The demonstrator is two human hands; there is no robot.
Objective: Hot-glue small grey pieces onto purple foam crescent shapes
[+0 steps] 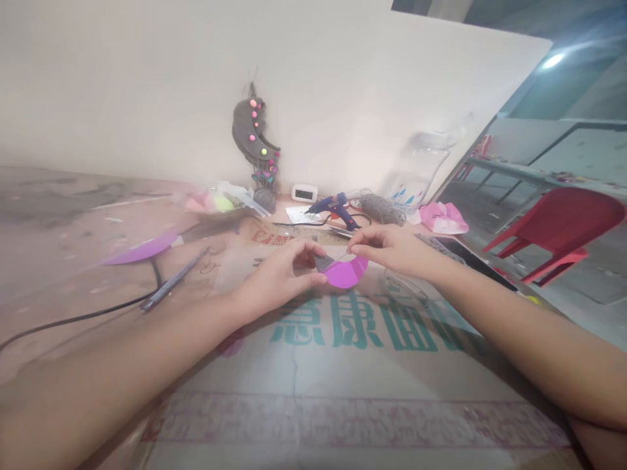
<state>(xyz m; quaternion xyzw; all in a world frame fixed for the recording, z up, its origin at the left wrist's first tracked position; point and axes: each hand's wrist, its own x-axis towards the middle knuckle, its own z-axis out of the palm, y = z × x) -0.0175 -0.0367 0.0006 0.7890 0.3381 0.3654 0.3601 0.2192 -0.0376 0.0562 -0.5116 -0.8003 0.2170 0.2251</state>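
My left hand (281,274) grips one end of a purple crescent-shaped cutout (347,274), fingers above and thumb below. Grey yarn (323,264) wraps that end, close to my left fingertips. A strand seems to run from the wrapped part to my right hand (392,249), whose thumb and forefinger are pinched together at the crescent's other tip. Both hands are held above a printed sheet (304,365) with green characters. Behind them lies a blue glue gun (336,209), and a ball of grey yarn (385,209) rests to its right.
A finished-looking grey moon ornament with pompoms (249,130) hangs against the white wall. A small white clock (304,193), a clear jar (421,166) and a pink packet (443,217) stand along the back. At left are a purple piece (144,249), a pen-like tool (174,281) and a black cable (73,318).
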